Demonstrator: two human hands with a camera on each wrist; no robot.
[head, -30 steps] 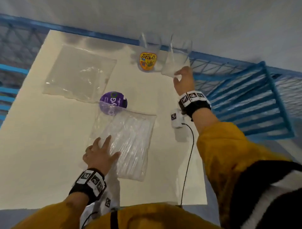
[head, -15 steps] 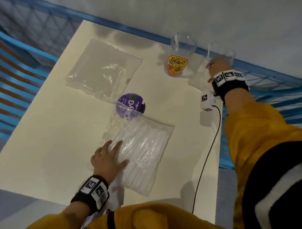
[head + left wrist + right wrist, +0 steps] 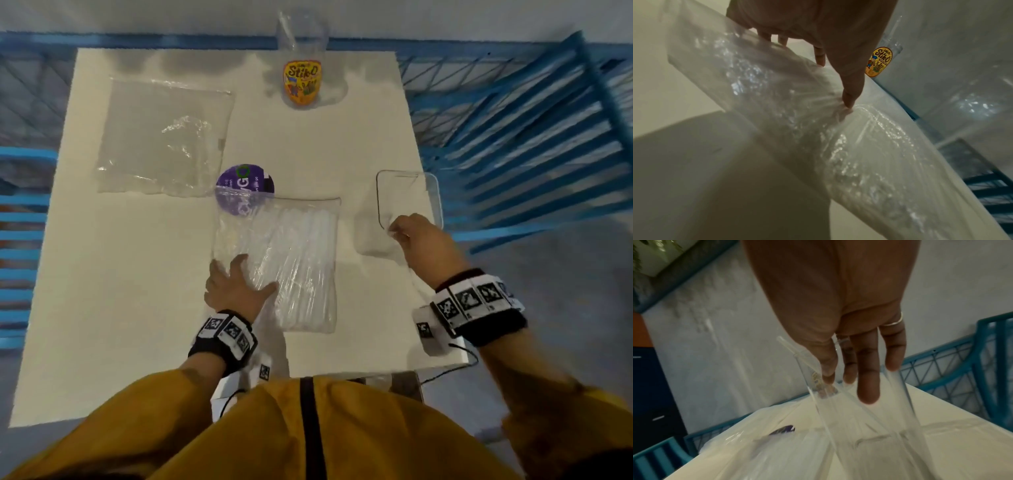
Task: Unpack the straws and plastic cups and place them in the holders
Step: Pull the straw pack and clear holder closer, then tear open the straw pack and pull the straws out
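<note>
Broadly, a white table (image 3: 144, 308) fills the head view, with blue wire racks (image 3: 534, 130) beyond its far and right edges. On its far-left part lies a flat, clear plastic bag (image 3: 164, 137), its contents too transparent to make out. Nearer the person lies the bag of straws (image 3: 291, 260), a clear packet of white straws lying side by side; its far-left corner overlaps a round purple label (image 3: 245, 186) whose white lettering is only partly readable, a large "G" among it. The left hand (image 3: 236, 291) rests on the near-left part of that bag with the fingers spread and nearly straight; the left wrist view shows the fingertips (image 3: 847, 104) pressing down into the film, which dimples under them, with nothing gripped. At the right edge of the table stands a clear square holder (image 3: 407, 202), open at the top. The right hand (image 3: 421, 240) has hold of its near rim: in the right wrist view the thumb (image 3: 826, 363) sits inside the wall and the other fingers lie outside it, pinching the clear plastic between them. At the far edge, well apart from both hands, stands a clear round holder (image 3: 303, 58) bearing a yellow and red label that reads "Stik-O". Both wrists wear black bands with square black-and-white markers.
</note>
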